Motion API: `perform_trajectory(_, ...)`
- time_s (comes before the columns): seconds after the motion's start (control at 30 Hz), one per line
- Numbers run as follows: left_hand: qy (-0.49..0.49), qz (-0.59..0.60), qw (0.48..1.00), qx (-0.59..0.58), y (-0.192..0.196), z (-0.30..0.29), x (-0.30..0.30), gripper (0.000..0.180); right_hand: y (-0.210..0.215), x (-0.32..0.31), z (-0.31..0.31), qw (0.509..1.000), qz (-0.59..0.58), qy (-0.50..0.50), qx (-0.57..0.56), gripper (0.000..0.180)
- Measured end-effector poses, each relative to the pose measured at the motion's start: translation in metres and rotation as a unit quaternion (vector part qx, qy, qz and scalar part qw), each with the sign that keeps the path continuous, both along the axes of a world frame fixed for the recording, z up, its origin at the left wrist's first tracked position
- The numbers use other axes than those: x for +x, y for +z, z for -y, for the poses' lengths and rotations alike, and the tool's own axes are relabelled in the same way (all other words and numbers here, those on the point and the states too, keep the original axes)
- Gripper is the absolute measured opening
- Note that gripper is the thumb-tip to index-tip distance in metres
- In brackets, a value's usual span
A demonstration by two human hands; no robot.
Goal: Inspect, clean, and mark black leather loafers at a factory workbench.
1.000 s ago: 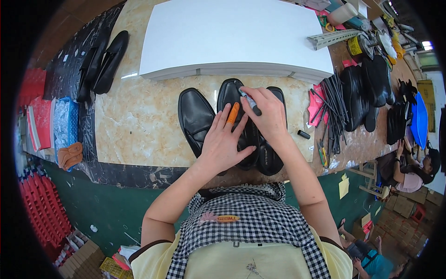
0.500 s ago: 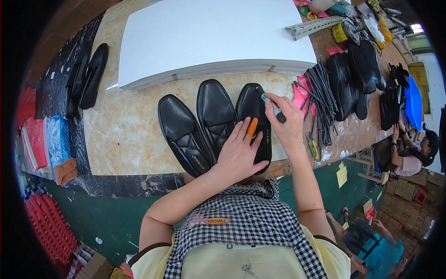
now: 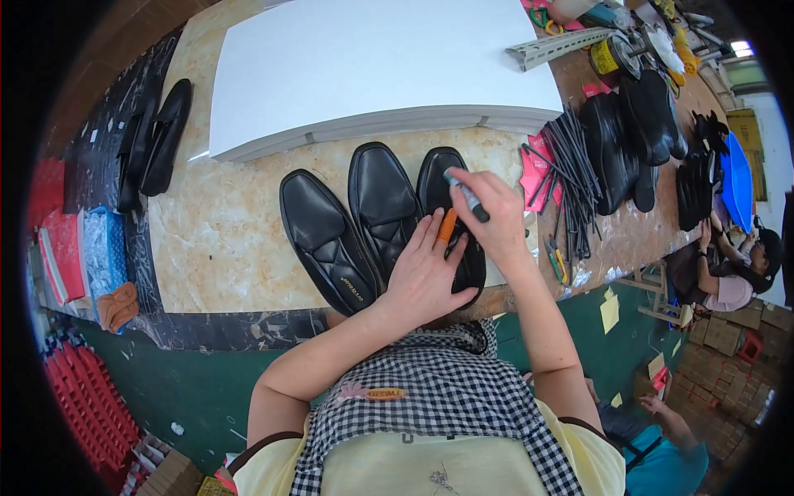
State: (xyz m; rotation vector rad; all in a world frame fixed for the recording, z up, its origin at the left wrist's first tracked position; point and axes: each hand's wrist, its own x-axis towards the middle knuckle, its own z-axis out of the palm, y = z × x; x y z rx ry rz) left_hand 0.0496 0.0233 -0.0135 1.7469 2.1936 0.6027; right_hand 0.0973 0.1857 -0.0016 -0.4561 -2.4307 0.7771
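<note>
Three black leather shoes lie side by side in front of me: a left one (image 3: 315, 219), a middle one (image 3: 380, 178) and a right one (image 3: 435, 170). Across the heel half of the right shoe rests my left hand (image 3: 423, 273), fingers spread and stretched out, an orange finger cot (image 3: 446, 228) on one of them. My right hand (image 3: 498, 217) is closed around a marker pen (image 3: 472, 203) with a dark grey body. The pen's tip end is over the upper of the right shoe; whether it touches the leather cannot be made out.
A stack of white boards (image 3: 380, 74) stands just beyond the shoes. Thin black rods (image 3: 571, 165), small pliers (image 3: 556, 258) and more black shoes (image 3: 608, 153) lie at right. Another black pair (image 3: 168, 136) sits far left. Two people (image 3: 732, 264) work off to the right.
My right hand and the pen have shifted left and slightly nearer, from the right shoe's toe edge onto its upper. My left hand stays put. The teal-shirted person has moved lower in view.
</note>
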Motion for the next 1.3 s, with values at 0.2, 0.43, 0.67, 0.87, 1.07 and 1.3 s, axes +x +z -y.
perform_trajectory(0.2, -0.001, 0.003, 1.000, -0.018, 0.000, 0.002, -0.001, 0.074, 0.008, -0.003, -0.010, 0.997, 0.032, 0.065, -0.003, 0.020)
perform_trajectory(0.43, 0.013, -0.006, 1.000, -0.017, 0.001, 0.006, 0.000, 0.075, 0.024, -0.006, -0.004, 0.988, 0.078, 0.088, -0.104, 0.017)
perform_trajectory(0.67, 0.002, -0.032, 0.999, 0.030, 0.006, 0.008, -0.007, 0.066, 0.018, 0.057, -0.054, 0.916, -0.061, -0.149, -0.367, 0.033)
perform_trajectory(0.87, 0.170, -0.325, 0.925, 0.102, 0.035, -0.063, -0.217, 0.061, -0.009, 0.129, -0.086, 0.919, 0.302, -0.250, -0.041, 0.051)
perform_trajectory(1.07, 0.285, -0.222, 0.930, 0.063, 0.010, -0.080, -0.260, 0.055, 0.005, 0.115, -0.052, 0.909, 0.303, -0.281, 0.043, 0.054)
perform_trajectory(1.3, -0.174, -0.141, 0.954, 0.199, 0.089, -0.022, -0.018, 0.029, -0.011, 0.090, 0.008, 0.645, -0.141, -0.078, -0.747, 0.063)
